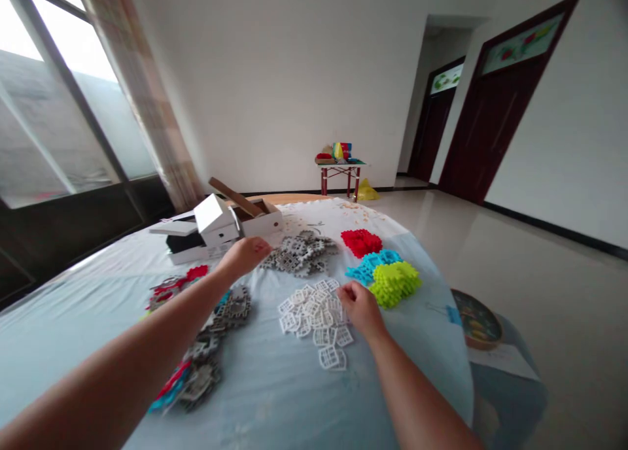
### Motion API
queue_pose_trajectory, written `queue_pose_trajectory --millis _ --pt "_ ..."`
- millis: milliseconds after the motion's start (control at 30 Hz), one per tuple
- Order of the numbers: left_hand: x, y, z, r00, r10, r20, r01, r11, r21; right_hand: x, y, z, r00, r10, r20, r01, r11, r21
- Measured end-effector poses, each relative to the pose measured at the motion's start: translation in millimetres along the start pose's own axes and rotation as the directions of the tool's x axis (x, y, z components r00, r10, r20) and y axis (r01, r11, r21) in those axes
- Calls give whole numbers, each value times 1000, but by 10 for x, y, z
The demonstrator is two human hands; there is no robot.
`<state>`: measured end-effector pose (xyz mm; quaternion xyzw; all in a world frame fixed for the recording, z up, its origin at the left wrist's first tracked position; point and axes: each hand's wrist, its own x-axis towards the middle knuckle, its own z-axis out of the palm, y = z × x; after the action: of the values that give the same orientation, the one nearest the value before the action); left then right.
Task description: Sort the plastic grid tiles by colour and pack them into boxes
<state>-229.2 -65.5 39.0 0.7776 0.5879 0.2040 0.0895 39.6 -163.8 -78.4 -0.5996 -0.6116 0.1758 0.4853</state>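
Note:
My left hand (pixel 248 252) is stretched out at the left edge of a heap of grey notched plastic pieces (pixel 301 252), its fingers curled together. What those fingers hold, if anything, is hidden. At the right side of a spread of white lattice-like plastic pieces (pixel 314 309) is my right hand (pixel 360 305), closed in a pinch; I cannot make out anything between the fingertips. Beyond it lie stacks of lime-green pieces (pixel 395 283), blue pieces (pixel 370 267) and red pieces (pixel 362 242). Partly behind my left forearm, grey pieces (pixel 235 306) mixed with red and blue ones form a long pile.
Open white boxes (pixel 213 224) stand at the back left of the round, cloth-covered table (pixel 275 398). A stool with a round basket (pixel 475 322) on it is beside the table at right. Farther off, a small table (pixel 341 165) with colourful items stands by the wall.

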Motion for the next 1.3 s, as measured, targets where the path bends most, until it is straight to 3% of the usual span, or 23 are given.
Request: queue_pose_trajectory --millis 133,267,567,833,1100,1300 --pt "-228 -550 -91 995 -50 89 44 997 70 0 34 1 1000 -7 19 7 1000 -18" --pt "-392 -726 -76 973 -52 225 22 991 134 -17 9 -17 1000 -11 20 12 1000 -25" --pt "-480 -651 -163 933 -56 355 -29 973 228 -28 2 -32 999 7 35 -7 1000 6" --pt "-761 -516 -207 892 -55 449 -108 938 329 -18 10 -24 999 -3 33 3 1000 1" --pt "-761 -504 -174 926 -14 378 -113 944 311 -22 -2 -31 1000 -2 26 3 1000 -4" --pt "-759 -513 9 933 -2 360 -140 920 366 -15 10 -26 999 3 41 -3 1000 15"
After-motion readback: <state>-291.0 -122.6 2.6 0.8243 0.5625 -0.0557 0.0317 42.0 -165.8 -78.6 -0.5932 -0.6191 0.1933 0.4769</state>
